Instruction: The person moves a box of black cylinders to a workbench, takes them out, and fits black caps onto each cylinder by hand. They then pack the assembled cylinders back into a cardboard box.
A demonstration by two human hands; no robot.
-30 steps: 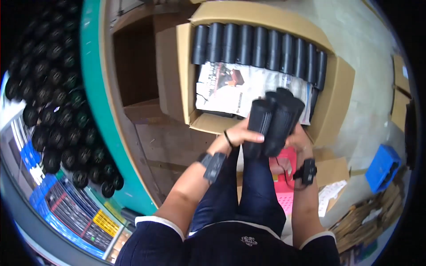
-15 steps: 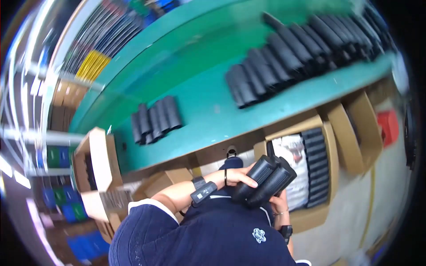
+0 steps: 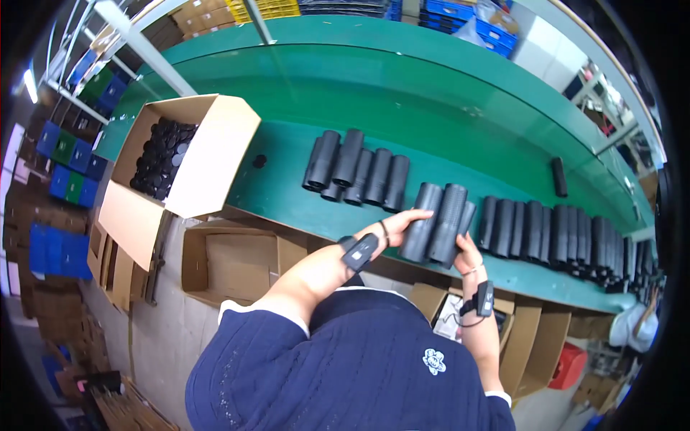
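Observation:
My left hand and my right hand grip a bundle of black plastic tubes from both sides, above the front edge of the green bench. Two of these tubes show clearly, with fine dotted or ribbed sides; a third is partly hidden beside my right fingers. Just left of the bundle, a small group of similar black tubes stands on the bench. To the right runs a long row of more black tubes, packed close together.
An open cardboard box of black discs stands at the left end of the green bench. Below it is another open carton. Near my right arm are more cartons and a red bin. One tube stands farther back.
My view has swung leftward along the bench. Both hands have carried the tubes from beside the packed carton up over the bench's front edge, and the tubes now point more upright.

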